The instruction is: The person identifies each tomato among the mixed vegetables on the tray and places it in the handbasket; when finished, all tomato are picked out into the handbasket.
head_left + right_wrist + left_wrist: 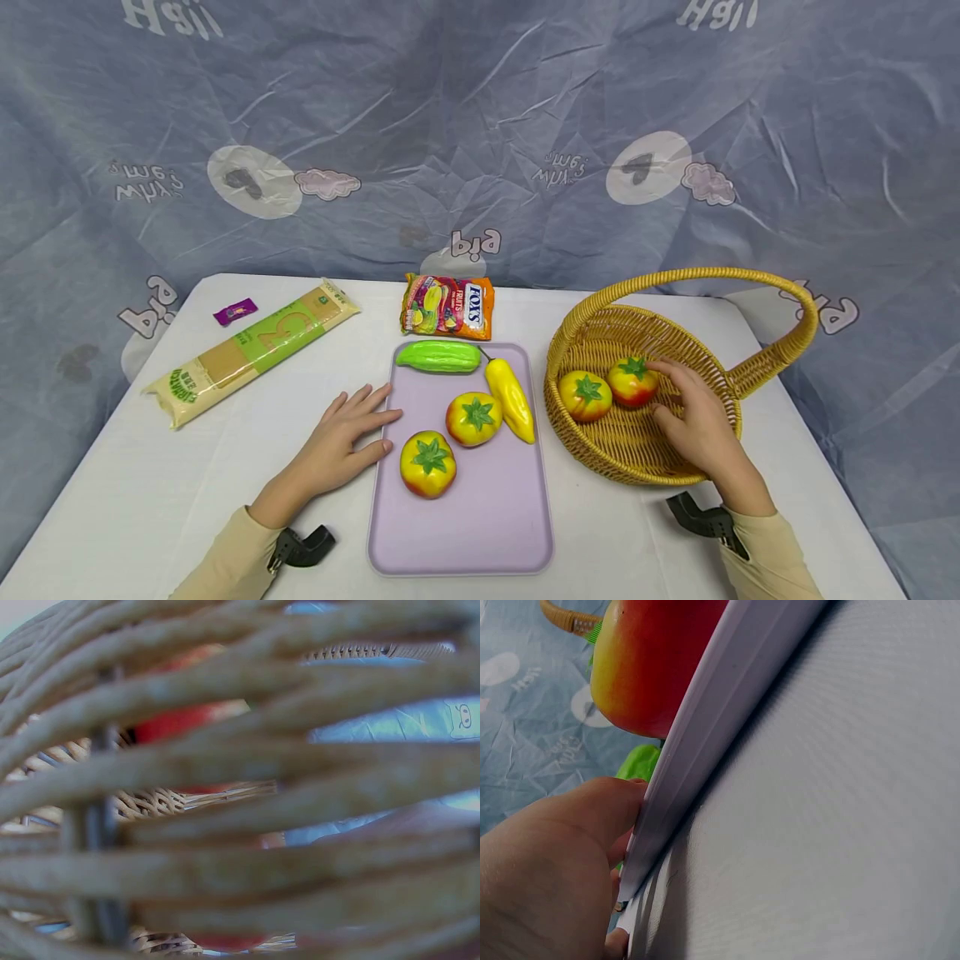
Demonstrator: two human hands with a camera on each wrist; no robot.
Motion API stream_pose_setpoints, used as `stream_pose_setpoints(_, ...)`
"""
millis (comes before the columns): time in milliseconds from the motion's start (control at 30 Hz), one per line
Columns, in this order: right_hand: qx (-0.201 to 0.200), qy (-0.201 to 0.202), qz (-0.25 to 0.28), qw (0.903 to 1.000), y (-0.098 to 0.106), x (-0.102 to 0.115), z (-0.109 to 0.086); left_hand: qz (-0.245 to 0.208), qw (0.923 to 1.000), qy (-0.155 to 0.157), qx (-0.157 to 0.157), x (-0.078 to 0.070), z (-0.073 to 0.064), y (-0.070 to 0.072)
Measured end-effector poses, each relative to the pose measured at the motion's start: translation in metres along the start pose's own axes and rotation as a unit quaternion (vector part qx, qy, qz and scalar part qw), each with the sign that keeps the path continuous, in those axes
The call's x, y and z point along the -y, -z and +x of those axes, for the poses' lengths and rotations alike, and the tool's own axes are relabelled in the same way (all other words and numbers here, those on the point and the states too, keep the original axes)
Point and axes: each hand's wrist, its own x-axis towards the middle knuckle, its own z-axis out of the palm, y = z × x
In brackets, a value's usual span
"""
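Observation:
My right hand [695, 421] reaches into the wicker basket [637, 475], its fingertips right at a yellow-red toy tomato [632, 382] with a green leafy top; the thumb stands apart from it. A second toy tomato [585, 396] lies beside that one. Basket weave blocks most of the right wrist view, with red of a tomato [169, 725] showing through. My left hand [341, 442] lies spread at the left edge of the lilac tray [465, 542], thumb near the rim. Two more toy tomatoes [427, 464], a yellow pepper [512, 400] and a green bumpy vegetable [438, 357] rest on the tray.
Behind the tray lies an orange FOX'S candy bag [447, 307]. A long noodle packet [255, 354] and a small purple wrapper [236, 312] are at the left of the white table [615, 550]. The basket's tall handle [697, 273] arches over it.

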Motion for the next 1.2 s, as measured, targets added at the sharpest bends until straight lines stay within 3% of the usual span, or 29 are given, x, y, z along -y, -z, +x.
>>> stream_pose_setpoints(267, -0.036, 0.012, 0.010, 0.9992, -0.001, 0.002, -0.004, 0.001, 1.0000, -0.003, -0.002, 0.001, -0.001, -0.002)
stream_pose_setpoints(467, -0.079, 0.063, 0.014, 0.9947, -0.003, 0.014, -0.008, 0.004, 1.0000, -0.006, -0.007, 0.001, -0.003, -0.003)
stream_pose_setpoints(633, -0.136, 0.144, 0.038, 0.9794, -0.007, 0.033, -0.008, 0.005, 0.9999, -0.010, -0.009, 0.001, -0.002, -0.003)
stream_pose_setpoints(767, -0.155, 0.203, 0.080, 0.9636, -0.012, 0.053, -0.008, 0.000, 0.9999, -0.010, -0.008, 0.001, -0.001, -0.003)
stream_pose_setpoints(967, -0.141, 0.279, 0.121, 0.9420, -0.025, 0.081, -0.006, -0.001, 1.0000, -0.008, -0.005, 0.001, -0.001, -0.002)
stream_pose_setpoints(1200, -0.079, 0.305, 0.135, 0.9395, -0.042, 0.107, -0.004, -0.001, 1.0000, -0.006, -0.003, 0.001, 0.000, -0.001)
